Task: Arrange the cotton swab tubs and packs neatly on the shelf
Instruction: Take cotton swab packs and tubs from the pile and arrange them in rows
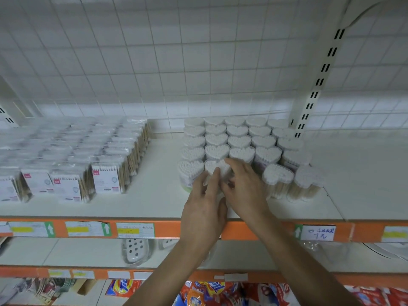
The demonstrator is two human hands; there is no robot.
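Heart-shaped clear tubs of cotton swabs [239,141] stand in rows on the white shelf [154,195], right of centre. Both hands close around one front-row tub [215,166]: my left hand [204,210] cups its near left side, and my right hand [245,188] rests over its top and right side. Two more tubs [278,175] stand slightly forward and askew at the front right of the block. Flat rectangular packs of wooden-stick swabs [106,180] sit in rows on the left part of the shelf.
An orange shelf edge with price labels [134,230] runs below my hands. A slotted upright post [318,85] rises at the back right. The lower shelf holds a perforated soap dish [134,250]; detergent bags [123,288] lie beneath. White wire grid backs the shelf.
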